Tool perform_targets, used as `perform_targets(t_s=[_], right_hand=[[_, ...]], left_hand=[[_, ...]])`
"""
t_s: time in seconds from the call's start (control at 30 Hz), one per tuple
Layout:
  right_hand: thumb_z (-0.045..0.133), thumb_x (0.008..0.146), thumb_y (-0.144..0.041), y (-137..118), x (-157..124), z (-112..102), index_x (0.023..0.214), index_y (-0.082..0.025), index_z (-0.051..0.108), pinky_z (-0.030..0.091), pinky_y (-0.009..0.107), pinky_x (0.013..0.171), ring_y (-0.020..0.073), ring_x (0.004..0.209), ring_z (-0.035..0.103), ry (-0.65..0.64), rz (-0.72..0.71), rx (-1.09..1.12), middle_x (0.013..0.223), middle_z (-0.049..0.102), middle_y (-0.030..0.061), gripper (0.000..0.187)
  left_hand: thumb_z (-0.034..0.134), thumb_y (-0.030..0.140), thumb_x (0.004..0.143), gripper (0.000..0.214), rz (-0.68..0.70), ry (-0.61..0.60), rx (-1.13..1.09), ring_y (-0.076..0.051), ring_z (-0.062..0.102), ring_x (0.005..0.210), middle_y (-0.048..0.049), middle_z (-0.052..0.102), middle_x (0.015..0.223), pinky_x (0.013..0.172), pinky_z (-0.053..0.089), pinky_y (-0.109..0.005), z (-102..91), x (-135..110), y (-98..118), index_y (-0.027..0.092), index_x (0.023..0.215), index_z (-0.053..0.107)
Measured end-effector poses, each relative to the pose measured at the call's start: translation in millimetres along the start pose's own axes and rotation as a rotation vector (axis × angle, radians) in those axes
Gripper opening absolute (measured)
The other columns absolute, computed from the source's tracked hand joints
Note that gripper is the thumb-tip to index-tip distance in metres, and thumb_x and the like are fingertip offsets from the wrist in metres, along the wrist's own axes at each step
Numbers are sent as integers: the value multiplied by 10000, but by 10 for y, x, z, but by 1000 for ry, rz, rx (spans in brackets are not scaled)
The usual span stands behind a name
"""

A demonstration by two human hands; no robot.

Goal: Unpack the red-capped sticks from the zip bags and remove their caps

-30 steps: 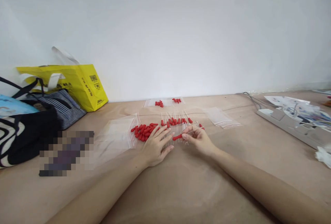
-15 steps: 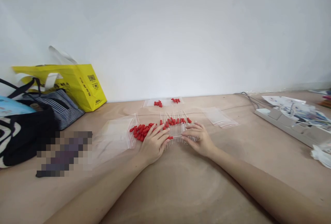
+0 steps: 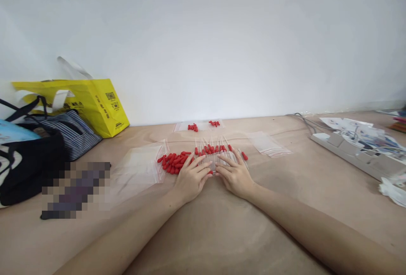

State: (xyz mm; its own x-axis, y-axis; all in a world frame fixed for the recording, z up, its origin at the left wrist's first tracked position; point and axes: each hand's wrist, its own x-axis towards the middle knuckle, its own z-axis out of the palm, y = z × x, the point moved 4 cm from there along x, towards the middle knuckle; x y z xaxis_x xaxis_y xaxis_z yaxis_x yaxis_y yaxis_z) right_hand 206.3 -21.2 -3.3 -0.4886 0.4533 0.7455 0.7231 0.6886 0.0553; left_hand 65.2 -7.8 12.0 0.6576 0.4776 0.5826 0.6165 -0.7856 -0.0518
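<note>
My left hand [image 3: 192, 177] pinches a red rubber bulb [image 3: 210, 172] between thumb and fingertips. Close beside it my right hand [image 3: 235, 177] has its fingers curled over at the bulb's open end, where the glass tube of this dropper is mostly hidden. Both hands rest over a row of loose clear glass tubes [image 3: 214, 159]. Behind the fingers lie several droppers with red bulbs [image 3: 217, 149], their tips pointing away. A heap of loose red bulbs [image 3: 174, 163] touches the left hand's outer side. One more red bulb [image 3: 244, 155] lies right of the right hand.
Clear zip bags lie left [image 3: 139, 163] and right [image 3: 268, 144] of the work. Another bag [image 3: 203, 126] with red-bulbed droppers is near the wall. A yellow bag [image 3: 104, 105] and a striped pouch [image 3: 79, 131] stand left; a white power strip [image 3: 342, 152] lies right.
My right hand has slid left along the dropper, close up to my left hand. The glass tube seen between the hands is now covered, and a bulb at the right is uncovered.
</note>
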Motion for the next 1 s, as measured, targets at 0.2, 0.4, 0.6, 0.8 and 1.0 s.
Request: perform_targets(t_s=[0.2,0.4,0.6,0.8,1.0], right_hand=[[438,818,-149,-11,-17,-10,834,-216,615,77,547,1039,201,1117,464,-8,-26,19,940,667,18,190],[430,824,-152,-48,-5,-53,829,-209,619,96,554,1033,202,1088,491,20,-35,30,921,673,18,197],[409,822,-129,75,-72,-102,837,-205,616,164,525,1017,199,1085,489,22,39,42,891,674,31,221],[446,830,-250,190,-98,-147,844,-223,635,362,376,835,193,877,541,47,194,-22,851,646,53,191],[385,841,-252,613,3,-87,899,-173,605,401,246,632,158,692,561,-148,596,68,752,611,65,240]], left_hand=[[432,186,825,213,25,-43,43,-231,476,1100,23,618,1077,1005,177,-551,-53,-21,23,242,872,633],[435,165,817,220,34,-33,70,-242,477,1097,43,621,1066,1005,143,-563,-76,-13,56,254,830,636],[409,153,822,259,-33,31,120,-234,512,1044,38,655,994,955,233,-534,-178,-145,-152,275,892,627],[424,298,843,231,-92,93,158,-193,540,868,-31,643,883,810,381,-388,-179,-206,-261,270,924,639],[458,375,812,260,-348,136,64,-185,536,768,-37,598,785,730,388,-336,-260,-135,-470,221,967,599]])
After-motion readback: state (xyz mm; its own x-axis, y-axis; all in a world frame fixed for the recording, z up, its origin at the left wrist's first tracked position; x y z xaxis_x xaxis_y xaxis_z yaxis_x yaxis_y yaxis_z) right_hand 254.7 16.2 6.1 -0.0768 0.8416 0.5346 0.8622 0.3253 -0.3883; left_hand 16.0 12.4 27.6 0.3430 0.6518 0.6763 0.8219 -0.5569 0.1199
